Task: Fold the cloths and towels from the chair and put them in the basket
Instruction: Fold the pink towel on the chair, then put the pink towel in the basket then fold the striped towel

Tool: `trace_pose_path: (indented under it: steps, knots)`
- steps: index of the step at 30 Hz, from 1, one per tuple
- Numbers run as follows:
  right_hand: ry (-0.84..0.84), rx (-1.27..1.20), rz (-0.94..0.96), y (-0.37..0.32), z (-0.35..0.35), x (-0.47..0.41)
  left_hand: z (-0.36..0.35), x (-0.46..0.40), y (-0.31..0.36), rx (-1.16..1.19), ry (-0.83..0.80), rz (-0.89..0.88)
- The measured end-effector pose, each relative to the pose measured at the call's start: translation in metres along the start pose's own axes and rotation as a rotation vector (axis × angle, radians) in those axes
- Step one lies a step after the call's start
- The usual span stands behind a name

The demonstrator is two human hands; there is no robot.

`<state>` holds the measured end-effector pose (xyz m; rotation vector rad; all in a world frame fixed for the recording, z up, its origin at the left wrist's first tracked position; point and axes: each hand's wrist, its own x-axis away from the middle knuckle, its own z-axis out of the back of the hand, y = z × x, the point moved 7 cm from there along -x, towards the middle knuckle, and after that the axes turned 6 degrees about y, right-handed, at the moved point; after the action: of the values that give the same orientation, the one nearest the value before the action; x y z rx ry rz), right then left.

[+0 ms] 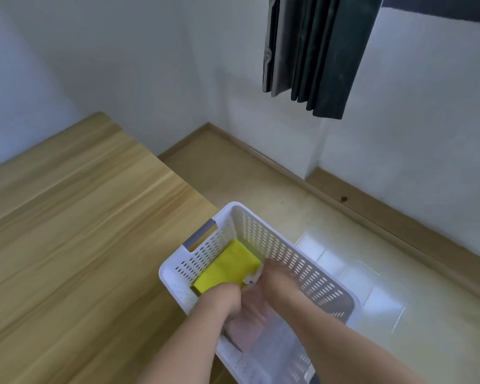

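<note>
Inside the white perforated basket [288, 253], which sits at the corner of the wooden bench [81, 231] and overhangs the floor [261, 184], both hands reach down together. A folded yellow cloth [227, 268] lies flat at the basket's far end, near the grey handle [200, 235]. The left hand [225, 299] rests on the yellow cloth's near edge, its fingers curled; what they grip, I cannot tell. The right hand [277, 284] is blurred, with a scrap of white cloth [251, 278] showing at its fingertips; its grip is unclear. A pale pink cloth [247, 332] lies beneath the forearms. A dark curtain [316, 51] hangs by the wall.
</note>
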<state>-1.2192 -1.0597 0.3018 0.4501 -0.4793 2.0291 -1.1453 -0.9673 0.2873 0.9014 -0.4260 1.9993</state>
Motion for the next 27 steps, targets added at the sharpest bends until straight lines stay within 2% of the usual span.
trace_pose_path:
  steps: [9, 11, 16, 20, 23, 27]
  knots:
    - [-0.02, -0.138, -0.039, 0.007, 0.01, 0.007, 0.006, 0.017, -0.004, 0.052, 0.017, 0.062]
    - [0.028, -0.16, 0.025, 0.004, 0.029, 0.03, 0.026, 0.043, -0.006, 0.041, 0.119, 0.035]
    - [0.172, -0.229, 0.138, -0.029, 0.075, 0.105, 0.073, 0.127, -0.024, -0.004, 0.595, -0.056]
    - [0.306, -0.253, 0.244, -0.077, 0.102, 0.167, 0.085, 0.195, -0.069, -0.039, 0.864, -0.083]
    - [0.418, -0.222, 0.305, -0.117, 0.107, 0.215, 0.081, 0.242, -0.119, -0.009, 0.981, -0.083]
    - [0.498, -0.223, 0.338, -0.173, 0.097, 0.285, 0.063, 0.302, -0.183, 0.033, 1.043, -0.126]
